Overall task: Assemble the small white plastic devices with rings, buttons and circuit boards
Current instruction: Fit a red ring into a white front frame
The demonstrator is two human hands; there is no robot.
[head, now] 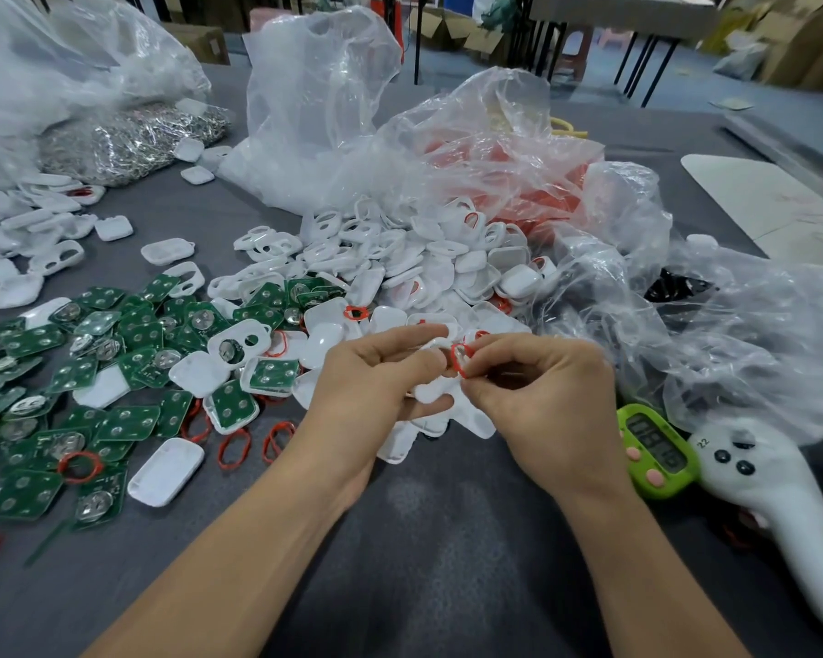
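Left hand point(376, 387) curls round one small white plastic shell point(431, 392) above the grey table point(447, 539), and the right hand point(538, 401) pinches one thin red ring point(461, 360) against its upper end. That shell looks light, stiff and slick, best gripped by its side edges; the ring seems soft and springy, wanting a fingertip pinch on its rim. At least five loose red rings point(233, 448) lie leftward, while green square circuit boards point(129, 422) and piled white shells point(400, 258) run to dozens, beyond counting.

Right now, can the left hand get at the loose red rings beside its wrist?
Probably yes: the red rings lie uncovered on the grey table close to the left hand, with nothing between. But that hand grips a white shell, so its fingers must free up first.
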